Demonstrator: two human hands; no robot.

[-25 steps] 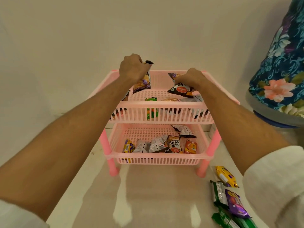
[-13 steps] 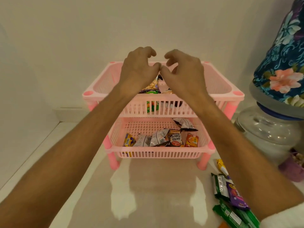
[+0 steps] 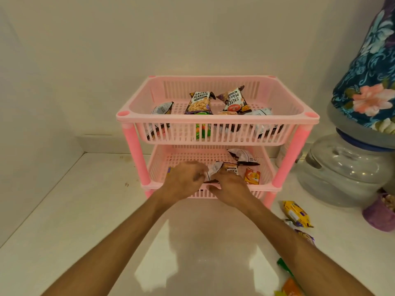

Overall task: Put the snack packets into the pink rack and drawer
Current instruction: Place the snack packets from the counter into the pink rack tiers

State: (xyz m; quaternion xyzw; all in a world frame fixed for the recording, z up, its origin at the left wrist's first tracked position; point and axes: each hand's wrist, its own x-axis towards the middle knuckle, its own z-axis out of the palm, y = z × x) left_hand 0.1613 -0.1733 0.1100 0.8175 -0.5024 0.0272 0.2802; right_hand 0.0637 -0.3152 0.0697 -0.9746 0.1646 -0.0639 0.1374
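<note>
Both hands reach into the pink rack's (image 3: 218,119) lower tier at 6 o'clock: left hand (image 3: 183,181) and right hand (image 3: 229,181) each grip the silver packet (image 3: 212,169).

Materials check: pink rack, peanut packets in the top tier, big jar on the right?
Pink rack: looks like moulded plastic, semi-gloss; slatted walls, tubular legs.
Salted peanuts packets: probably printed plastic or foil film; glossy, crinkled, crimped ends.
Clear jar: glass or clear plastic, cannot tell which; transparent with bright highlights.

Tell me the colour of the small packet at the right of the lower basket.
Orange, with yellow patches: the small packet, seen in the head view.
</note>
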